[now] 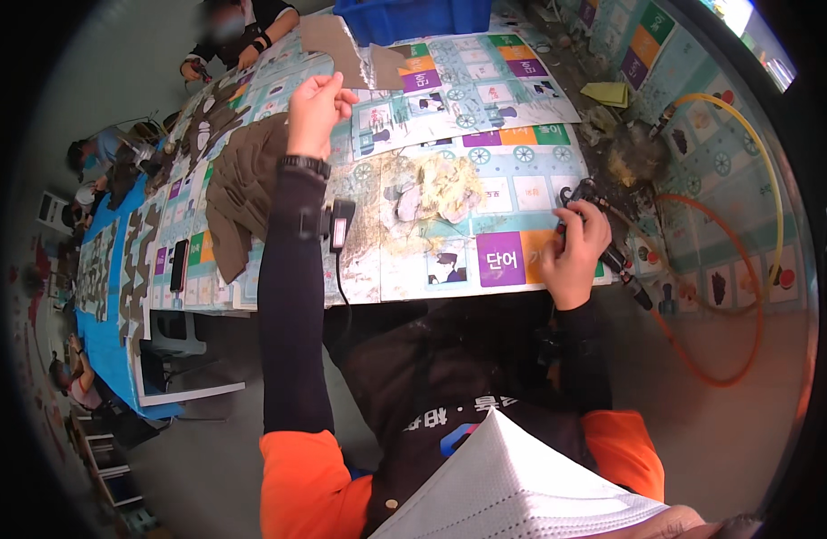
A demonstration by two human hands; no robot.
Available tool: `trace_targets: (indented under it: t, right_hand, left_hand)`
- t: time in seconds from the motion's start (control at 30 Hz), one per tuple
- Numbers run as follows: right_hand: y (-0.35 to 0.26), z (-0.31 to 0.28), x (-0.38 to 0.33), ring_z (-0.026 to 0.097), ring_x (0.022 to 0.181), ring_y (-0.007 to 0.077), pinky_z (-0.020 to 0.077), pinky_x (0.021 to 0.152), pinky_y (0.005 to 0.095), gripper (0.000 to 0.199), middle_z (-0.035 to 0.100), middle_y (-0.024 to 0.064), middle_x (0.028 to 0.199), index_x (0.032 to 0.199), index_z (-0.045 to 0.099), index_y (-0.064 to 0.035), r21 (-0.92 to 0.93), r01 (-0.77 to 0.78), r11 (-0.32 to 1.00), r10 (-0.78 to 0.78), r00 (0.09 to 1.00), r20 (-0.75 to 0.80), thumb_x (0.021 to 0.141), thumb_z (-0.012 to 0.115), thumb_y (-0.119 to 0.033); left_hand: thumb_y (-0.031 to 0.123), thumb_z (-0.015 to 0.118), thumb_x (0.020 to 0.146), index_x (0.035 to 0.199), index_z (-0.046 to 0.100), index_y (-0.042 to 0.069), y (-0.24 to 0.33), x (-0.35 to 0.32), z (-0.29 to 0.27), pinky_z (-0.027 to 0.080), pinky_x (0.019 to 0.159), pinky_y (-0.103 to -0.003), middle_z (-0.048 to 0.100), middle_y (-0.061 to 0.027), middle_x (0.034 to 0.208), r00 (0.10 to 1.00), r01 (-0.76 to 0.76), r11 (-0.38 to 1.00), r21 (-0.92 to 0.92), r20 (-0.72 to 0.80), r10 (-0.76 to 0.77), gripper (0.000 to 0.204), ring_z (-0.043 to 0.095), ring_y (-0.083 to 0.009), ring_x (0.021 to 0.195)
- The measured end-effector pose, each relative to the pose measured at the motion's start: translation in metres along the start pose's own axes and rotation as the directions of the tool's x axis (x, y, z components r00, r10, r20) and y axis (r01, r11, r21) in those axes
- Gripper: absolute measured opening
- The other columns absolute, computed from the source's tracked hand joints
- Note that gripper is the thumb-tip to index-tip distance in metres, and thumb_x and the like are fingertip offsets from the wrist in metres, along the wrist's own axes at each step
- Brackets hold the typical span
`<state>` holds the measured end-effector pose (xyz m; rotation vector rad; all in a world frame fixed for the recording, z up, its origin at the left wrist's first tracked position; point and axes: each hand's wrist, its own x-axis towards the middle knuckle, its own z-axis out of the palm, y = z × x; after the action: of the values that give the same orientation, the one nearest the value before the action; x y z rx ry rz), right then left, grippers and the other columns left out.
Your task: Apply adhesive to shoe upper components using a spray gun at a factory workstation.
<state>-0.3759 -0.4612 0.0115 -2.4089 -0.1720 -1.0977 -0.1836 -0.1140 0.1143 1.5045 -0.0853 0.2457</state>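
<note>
My left hand [318, 112] is raised over the table, its fingers curled together in front of a flat brown cut piece [331, 43]. Whether the fingertips pinch anything, I cannot make out. My right hand [578, 247] is closed round a dark spray gun [612, 259] at the table's near right edge; the palm hides part of it. Between my hands lies a crusty yellowish clump [440, 190] on the stained tabletop. Left of my left forearm is a pile of brown cut pieces [243, 184]. A smaller brown piece [388, 67] lies beside the larger one.
A blue bin [413, 20] stands at the back. Yellow [774, 171] and orange [746, 355] hoses loop on the right beside the printed wall panel [692, 162]. A phone [178, 265] lies at the left front. One co-worker [243, 36] works at the far end; others sit farther left.
</note>
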Motion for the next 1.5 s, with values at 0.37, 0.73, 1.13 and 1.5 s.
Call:
trace_targets:
  t: [0.37, 0.73, 1.13, 1.5]
  right_hand:
    - [0.004, -0.001, -0.001, 0.052, 0.113, 0.0319, 0.0319, 0.106, 0.052, 0.03, 0.056, 0.0102, 0.106, 0.092, 0.06, -0.0068, 0.028, 0.011, 1.0, -0.011, 1.0, -0.004, 0.063, 0.058, 0.003]
    - [-0.001, 0.001, -0.007, 0.053, 0.112, 0.0321, 0.0346, 0.1, 0.047, 0.028, 0.058, 0.0089, 0.105, 0.088, 0.061, -0.008, -0.026, 0.083, 0.996, -0.084, 0.996, -0.025, 0.062, 0.058, 0.001]
    - [-0.006, 0.002, -0.009, 0.056, 0.106, 0.0301, 0.0367, 0.095, 0.0427, 0.021, 0.06, 0.0065, 0.098, 0.081, 0.061, -0.0097, -0.024, 0.134, 0.991, -0.135, 0.988, -0.077, 0.063, 0.06, 0.0]
    - [-0.006, -0.003, -0.015, 0.055, 0.1, 0.0295, 0.0377, 0.097, 0.0453, 0.015, 0.058, 0.008, 0.092, 0.077, 0.059, -0.0075, -0.022, 0.189, 0.982, -0.19, 0.978, -0.087, 0.065, 0.062, 0.001]
  left_hand:
    - [0.023, 0.048, 0.098, 0.077, 0.068, 0.0, -0.115, 0.054, -0.053, 0.038, 0.04, -0.03, 0.068, -0.0094, 0.07, 0.785, 0.521, 0.578, 0.628, -0.086, -0.614, 0.037, 0.054, -0.0123, 0.047]
    - [0.035, 0.068, 0.089, 0.093, 0.067, -0.004, -0.065, -0.005, -0.027, 0.053, 0.078, -0.046, 0.071, -0.0216, 0.089, 0.996, -0.077, 0.184, 0.98, 0.067, 0.057, 0.039, 0.068, -0.0379, 0.088]
    - [0.018, 0.069, 0.082, 0.108, 0.062, 0.004, 0.03, -0.078, -0.196, 0.054, 0.078, -0.046, 0.07, -0.0187, 0.095, 0.867, 0.057, 0.046, 0.997, -0.072, 0.492, 0.031, 0.067, -0.0383, 0.089]
    - [0.021, 0.082, 0.078, 0.128, 0.056, 0.006, -0.012, -0.138, -0.246, 0.049, 0.095, -0.045, 0.062, -0.0145, 0.123, 0.933, 0.179, -0.032, 0.983, -0.159, 0.322, 0.058, 0.059, -0.0358, 0.115]
